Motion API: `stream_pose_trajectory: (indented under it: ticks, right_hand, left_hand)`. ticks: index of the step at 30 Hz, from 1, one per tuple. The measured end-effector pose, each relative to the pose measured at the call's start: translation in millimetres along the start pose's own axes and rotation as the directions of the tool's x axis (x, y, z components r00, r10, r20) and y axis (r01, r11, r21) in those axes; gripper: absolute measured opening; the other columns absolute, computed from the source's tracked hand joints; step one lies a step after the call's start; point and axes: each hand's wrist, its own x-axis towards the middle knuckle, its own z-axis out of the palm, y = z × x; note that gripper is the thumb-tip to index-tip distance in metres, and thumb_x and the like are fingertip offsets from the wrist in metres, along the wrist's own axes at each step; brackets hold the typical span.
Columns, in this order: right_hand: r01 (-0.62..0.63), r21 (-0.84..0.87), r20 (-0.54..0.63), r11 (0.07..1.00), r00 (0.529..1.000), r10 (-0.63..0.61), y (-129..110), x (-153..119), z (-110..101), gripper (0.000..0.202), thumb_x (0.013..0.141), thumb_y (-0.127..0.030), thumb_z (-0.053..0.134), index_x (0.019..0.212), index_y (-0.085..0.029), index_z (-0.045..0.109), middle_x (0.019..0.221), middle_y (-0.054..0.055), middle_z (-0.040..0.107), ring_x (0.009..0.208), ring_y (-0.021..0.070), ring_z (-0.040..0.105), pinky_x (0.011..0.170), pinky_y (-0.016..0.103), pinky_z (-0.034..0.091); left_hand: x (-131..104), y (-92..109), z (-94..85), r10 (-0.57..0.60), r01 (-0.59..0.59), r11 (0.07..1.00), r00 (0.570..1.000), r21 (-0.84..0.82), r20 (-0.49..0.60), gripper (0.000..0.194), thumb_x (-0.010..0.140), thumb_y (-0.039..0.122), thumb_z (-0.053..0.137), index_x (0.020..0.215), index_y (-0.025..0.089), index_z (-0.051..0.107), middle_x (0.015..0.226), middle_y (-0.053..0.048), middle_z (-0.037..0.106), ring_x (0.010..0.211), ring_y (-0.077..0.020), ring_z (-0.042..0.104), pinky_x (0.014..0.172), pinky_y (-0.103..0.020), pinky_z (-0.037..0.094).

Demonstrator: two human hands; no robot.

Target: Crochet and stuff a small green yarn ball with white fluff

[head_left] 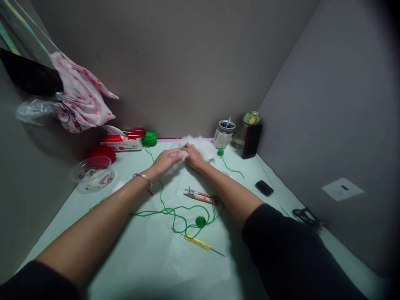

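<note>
Where the pale table meets the grey back wall, a loose, ragged heap of white stuffing lies just beyond the left hand and the right hand; a fibrous wisp shows between them, though whether either grips it cannot be told. Round and transparent, the plastic tub holds small, indistinct dark shapes; the printed tissue box bears a white sheet, the cylindrical can a pen, and green yarn forms a ball.

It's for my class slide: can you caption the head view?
Left hand and right hand close together at white stuffing, beyond thread snips, small green ball and yellow-handled crochet hook.
</note>
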Motion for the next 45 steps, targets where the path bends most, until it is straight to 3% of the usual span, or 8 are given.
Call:
stream_pose_trajectory:
  ticks: [3, 11, 16, 19, 23, 35, 41, 45]
  right_hand:
    - [-0.033, -0.015, 0.001, 0.999, 0.999, 0.033, -5, 4, -3, 0.036, 0.1, -0.037, 0.065, 0.131, -0.019, 0.063, 0.135, 0.011, 0.065, 0.114, 0.0252, 0.068, 0.096, 0.047, 0.06]
    - [0.03, 0.025, -0.002, 0.999, 1.0, -0.03, -53, -15, -59, 0.05, 0.091, -0.028, 0.077, 0.136, -0.016, 0.06, 0.14, 0.02, 0.06, 0.131, 0.0359, 0.056, 0.108, 0.059, 0.047]
    - [0.201, 0.265, -0.2, 0.943, 0.968, -0.15, -108, -103, -100, 0.027, 0.106, -0.028, 0.046, 0.131, -0.021, 0.055, 0.127, 0.012, 0.062, 0.109, 0.0218, 0.063, 0.097, 0.038, 0.05]
    - [0.352, 0.435, -0.134, 0.829, 0.936, -0.326, -127, -151, -100, 0.018, 0.103, -0.03, 0.054, 0.118, -0.024, 0.061, 0.121, 0.009, 0.063, 0.093, 0.0182, 0.064, 0.082, 0.032, 0.052]
    - [0.206, 0.379, -0.104, 0.902, 0.978, -0.18, -126, -186, -89, 0.017, 0.101, -0.022, 0.05, 0.103, -0.024, 0.066, 0.111, 0.007, 0.067, 0.094, 0.0197, 0.063, 0.077, 0.031, 0.05]
    - [-0.036, 0.529, -0.019, 0.848, 0.998, 0.055, -78, -217, -85, 0.024, 0.1, -0.014, 0.053, 0.11, -0.022, 0.074, 0.105, 0.008, 0.077, 0.092, 0.0207, 0.072, 0.08, 0.033, 0.054]
    - [0.067, 0.298, 0.229, 0.952, 0.963, -0.14, -75, -221, -74, 0.037, 0.092, -0.001, 0.053, 0.115, -0.023, 0.072, 0.121, 0.011, 0.073, 0.12, 0.0276, 0.066, 0.092, 0.039, 0.052]
    - [-0.011, 0.317, 0.153, 0.948, 0.987, -0.04, -77, -221, -69, 0.033, 0.094, -0.002, 0.051, 0.109, -0.022, 0.073, 0.118, 0.011, 0.074, 0.111, 0.026, 0.069, 0.084, 0.037, 0.052]
  left_hand:
    - [-29, 22, -7.5, -0.016, 0.003, 0.963, 0.999, -0.27, -0.046, 0.027, 0.084, 0.043, 0.073, 0.083, 0.016, 0.069, 0.079, -0.002, 0.07, 0.073, -0.0192, 0.067, 0.064, -0.029, 0.054]
    - [-73, 62, -20.7, -0.182, -0.14, 0.62, 0.932, -0.772, -0.315, 0.018, 0.068, 0.011, 0.061, 0.07, 0.022, 0.046, 0.076, 0.001, 0.062, 0.079, -0.014, 0.066, 0.077, -0.025, 0.057]
    - [-95, 65, -9.6, -0.304, -0.025, 0.488, 0.932, -0.872, -0.197, 0.031, 0.068, -0.001, 0.056, 0.09, 0.02, 0.06, 0.072, 0.005, 0.055, 0.054, -0.0066, 0.051, 0.059, -0.017, 0.05]
    - [-117, 70, 17.8, -0.324, 0.099, 0.442, 0.944, -0.892, -0.056, 0.031, 0.077, 0.004, 0.061, 0.103, 0.019, 0.066, 0.083, 0.0, 0.064, 0.063, -0.0103, 0.06, 0.058, -0.02, 0.051]
    - [-152, 73, 58.3, -0.331, 0.231, 0.387, 0.938, -0.893, 0.099, 0.01, 0.091, 0.022, 0.062, 0.088, 0.015, 0.067, 0.086, -0.004, 0.066, 0.074, -0.0128, 0.064, 0.066, -0.021, 0.054]
    - [-183, 39, 41.7, -0.377, 0.232, 0.515, 0.926, -0.825, 0.024, 0.012, 0.07, 0.011, 0.066, 0.07, 0.016, 0.055, 0.084, 0.001, 0.059, 0.053, -0.0033, 0.045, 0.043, -0.014, 0.031]
    - [-190, 29, 41.7, -0.376, 0.305, 0.59, 0.923, -0.747, 0.081, 0.023, 0.088, 0.03, 0.067, 0.072, 0.016, 0.059, 0.073, 0.002, 0.053, 0.055, -0.007, 0.045, 0.046, -0.017, 0.033]
    - [-195, 22, 40.7, -0.351, 0.318, 0.715, 0.933, -0.622, 0.073, 0.044, 0.095, 0.044, 0.065, 0.063, 0.019, 0.047, 0.056, 0.003, 0.05, 0.053, -0.0094, 0.044, 0.05, -0.019, 0.035]
